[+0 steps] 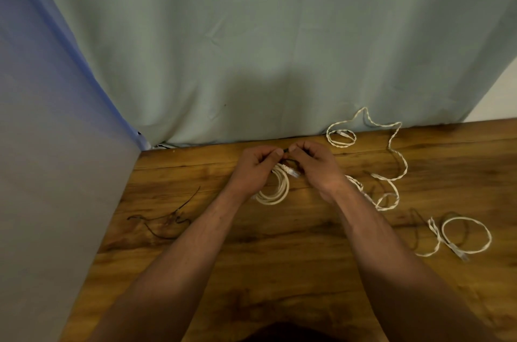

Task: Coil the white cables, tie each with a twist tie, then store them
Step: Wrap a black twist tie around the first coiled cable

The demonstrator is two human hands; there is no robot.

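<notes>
The left hand [251,171] and the right hand [316,165] meet thumb to thumb, and each pinches one end of a thin dark twist tie [286,150] between thumb and forefinger. The other fingers of both hands are curled in. The tie runs down to the top of the coiled white cable [275,196], which hangs just below the pinch, between the two palms. The coil's lower loops lie on the wooden table [279,257]. A clear plug [293,173] at the coil's top points toward the right hand.

Right of the coil, a loose twisted white cable [397,162] wanders from under the right wrist away to the table's far edge, ending in a small loop. Farther right of the coil and nearer the person lies another white loop [467,235] with a plug; whether it joins the loose cable cannot be told.

Well left of the coil, spare dark twist ties [167,218] lie tangled on the wood. Beyond the coil hangs a grey-green curtain [251,48].
</notes>
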